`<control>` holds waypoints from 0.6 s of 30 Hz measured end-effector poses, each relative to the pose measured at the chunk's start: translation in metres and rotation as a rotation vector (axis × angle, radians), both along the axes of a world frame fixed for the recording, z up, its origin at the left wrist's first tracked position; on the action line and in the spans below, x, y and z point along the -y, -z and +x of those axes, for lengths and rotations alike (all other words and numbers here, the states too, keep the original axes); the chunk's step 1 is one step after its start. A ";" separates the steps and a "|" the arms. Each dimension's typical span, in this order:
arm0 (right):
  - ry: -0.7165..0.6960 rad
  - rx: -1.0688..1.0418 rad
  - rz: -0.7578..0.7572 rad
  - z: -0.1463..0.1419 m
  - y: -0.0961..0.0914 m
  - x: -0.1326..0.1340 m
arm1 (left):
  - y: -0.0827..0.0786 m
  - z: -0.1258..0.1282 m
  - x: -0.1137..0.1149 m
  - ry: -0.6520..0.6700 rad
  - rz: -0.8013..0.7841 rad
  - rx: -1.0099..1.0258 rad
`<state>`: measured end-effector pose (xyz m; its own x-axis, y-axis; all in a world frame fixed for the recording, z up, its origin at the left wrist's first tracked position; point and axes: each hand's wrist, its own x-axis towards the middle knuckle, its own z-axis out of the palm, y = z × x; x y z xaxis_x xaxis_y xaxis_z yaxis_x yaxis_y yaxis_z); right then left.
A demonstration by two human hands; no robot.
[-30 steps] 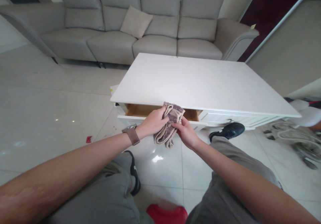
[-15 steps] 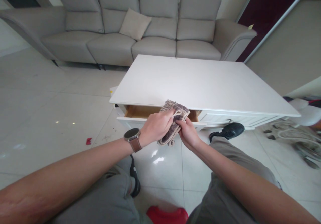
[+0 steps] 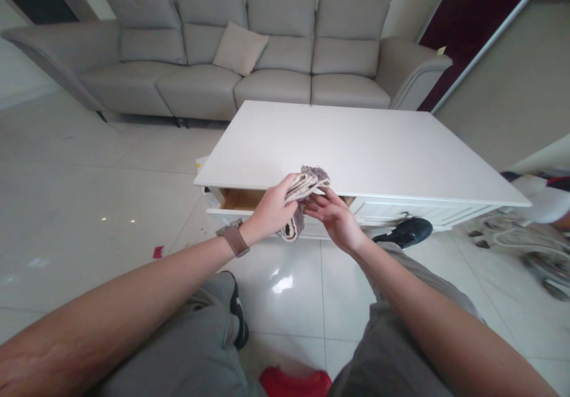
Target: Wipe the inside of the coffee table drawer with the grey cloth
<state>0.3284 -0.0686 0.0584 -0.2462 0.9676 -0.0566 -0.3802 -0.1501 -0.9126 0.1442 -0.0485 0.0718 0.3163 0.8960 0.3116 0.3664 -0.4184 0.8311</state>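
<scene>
One cloth [image 3: 307, 184], pinched by your left hand [image 3: 271, 213] | your right hand [image 3: 338, 222] spread at its edge | lower fold [image 3: 293, 228] could spill open, since only one hand grips

A folded cloth [image 3: 307, 186] looks thick, soft and matt, with a rough, fuzzy pile. The table [image 3: 338, 142] has a smooth, white, painted-looking top with a low sheen; its open drawer [image 3: 240, 199] shows bare-looking brown wood inside. Polished, glossy tiles [image 3: 111, 195] on the floor reflect light in bright spots. The sofa [image 3: 200, 88] appears to be smooth leather or similar, softly matt, and its loose cushion [image 3: 240, 48] looks matt too. The trousers [image 3: 187, 349] are dull, creased fabric; the watch strap [image 3: 236, 240] resembles brown leather.
</scene>
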 end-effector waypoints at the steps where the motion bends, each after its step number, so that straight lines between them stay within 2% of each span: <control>1: 0.031 0.069 0.033 0.004 0.002 -0.007 | -0.002 -0.003 -0.007 -0.042 -0.030 0.088; 4: 0.251 0.330 0.090 0.017 0.009 -0.028 | -0.004 -0.016 -0.028 -0.167 -0.198 0.352; 6: 0.319 0.435 -0.005 0.022 0.013 -0.037 | -0.005 -0.025 -0.039 -0.203 -0.314 0.490; 7: 0.270 0.427 -0.079 0.023 0.015 -0.041 | -0.005 -0.029 -0.042 -0.207 -0.358 0.546; 9: 0.053 0.300 -0.196 0.020 0.017 -0.046 | -0.005 -0.033 -0.048 -0.201 -0.424 0.637; 11: -0.125 0.137 -0.216 0.014 0.018 -0.050 | -0.004 -0.034 -0.052 -0.208 -0.468 0.711; 12: -0.154 0.080 -0.202 0.011 0.019 -0.052 | -0.003 -0.033 -0.053 -0.214 -0.485 0.744; 15: -0.060 0.022 -0.150 0.003 0.017 -0.061 | -0.002 -0.028 -0.059 -0.237 -0.504 0.824; 18: 0.066 0.018 -0.055 0.000 0.012 -0.077 | -0.007 -0.023 -0.071 -0.224 -0.432 0.848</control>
<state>0.3279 0.0089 0.0463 -0.1801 0.9770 -0.1138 -0.3744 -0.1751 -0.9106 0.1216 0.0223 0.0788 -0.0532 0.9985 -0.0122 -0.3898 -0.0096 0.9209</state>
